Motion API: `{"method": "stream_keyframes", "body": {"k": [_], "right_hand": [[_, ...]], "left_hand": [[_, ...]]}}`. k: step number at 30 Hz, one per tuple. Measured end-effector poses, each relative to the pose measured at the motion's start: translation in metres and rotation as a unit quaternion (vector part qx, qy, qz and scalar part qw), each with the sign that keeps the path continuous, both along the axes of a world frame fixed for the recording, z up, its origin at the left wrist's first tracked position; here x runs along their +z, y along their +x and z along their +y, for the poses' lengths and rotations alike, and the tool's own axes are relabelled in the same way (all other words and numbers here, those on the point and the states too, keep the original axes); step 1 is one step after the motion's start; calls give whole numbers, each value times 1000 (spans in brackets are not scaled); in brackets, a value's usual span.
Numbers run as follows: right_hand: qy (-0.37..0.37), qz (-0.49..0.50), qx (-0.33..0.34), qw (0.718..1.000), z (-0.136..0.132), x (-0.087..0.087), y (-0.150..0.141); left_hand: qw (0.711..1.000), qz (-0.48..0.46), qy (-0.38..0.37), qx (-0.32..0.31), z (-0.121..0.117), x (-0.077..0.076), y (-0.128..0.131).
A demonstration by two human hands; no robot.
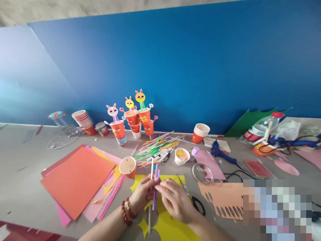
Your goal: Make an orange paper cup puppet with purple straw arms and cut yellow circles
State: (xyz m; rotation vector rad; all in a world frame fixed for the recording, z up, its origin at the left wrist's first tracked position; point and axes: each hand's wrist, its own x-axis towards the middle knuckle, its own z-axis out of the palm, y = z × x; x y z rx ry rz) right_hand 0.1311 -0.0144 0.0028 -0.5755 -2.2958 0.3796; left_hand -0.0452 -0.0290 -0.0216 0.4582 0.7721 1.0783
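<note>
My left hand wears bead bracelets on its wrist and pinches a long white stick, held nearly upright. Its thumb also reaches the purple straws beside the stick. The fingers of my right hand close on those straws from the other side. Beneath both hands lies a yellow sheet with round cut-outs. Scissors with black handles rest by my right hand, partly on the yellow sheet. Just beyond the left hand stands an open paper cup.
Stacked coloured paper lies left. Loose straws and rabbit-faced cup figures are ahead, before a blue wall. A small cup of paper pieces, a tape roll and a blue glue gun sit right.
</note>
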Motion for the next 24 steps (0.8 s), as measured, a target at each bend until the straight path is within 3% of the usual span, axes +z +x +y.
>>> {"method": "stream_keyframes", "body": {"k": [2, 4, 7, 11, 14, 20, 24], "right_hand": [[-59, 24, 17, 998, -1, 0, 0], [-159, 81, -8, 984, 0, -1, 0], [-326, 177, -81, 925, 5, -6, 1], [-489, 230, -16, 841, 13, -13, 2], [-526, 253, 6, 812, 14, -13, 3], [-565, 304, -39, 766, 11, -20, 1], [-559, 308, -38, 769, 11, -24, 0]], "left_hand": [[1000, 2, -6, -5, 0, 0, 0], [1000, 2, -10, -15, -1, 1, 1], [999, 23, -9, -36, -6, 5, 4], [994, 66, 8, -83, -13, 13, 9], [991, 67, 18, -112, -16, 14, 11], [989, 84, 11, -122, -17, 13, 11], [988, 82, 11, -131, -18, 15, 12]]}}
